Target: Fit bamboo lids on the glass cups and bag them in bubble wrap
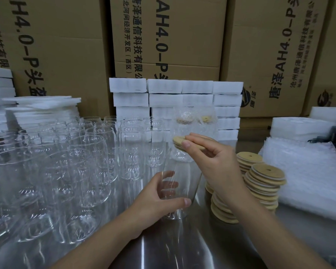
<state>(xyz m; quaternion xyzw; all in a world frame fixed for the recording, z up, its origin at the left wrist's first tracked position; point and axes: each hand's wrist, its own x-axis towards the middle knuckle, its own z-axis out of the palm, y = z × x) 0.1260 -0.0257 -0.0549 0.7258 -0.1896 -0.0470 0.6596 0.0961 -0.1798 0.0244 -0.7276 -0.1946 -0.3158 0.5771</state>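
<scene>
My left hand [156,197] grips a clear glass cup [179,189] standing upright on the steel table, fingers curled round its lower body. My right hand [211,158] pinches a round bamboo lid [179,142] and holds it tilted just above the cup's mouth. Stacks of bamboo lids [264,181] with a centre hole lie just right of the cup. A pile of bubble wrap bags [308,171] lies at the right. Two cups wrapped in bubble wrap with lids [194,121] stand behind the hands.
Several bare glass cups [66,171] crowd the left half of the table. White foam blocks [175,101] are stacked at the back and at the left [0,90]. Large cardboard boxes [169,35] wall off the rear. Bare steel table [182,247] shows in front.
</scene>
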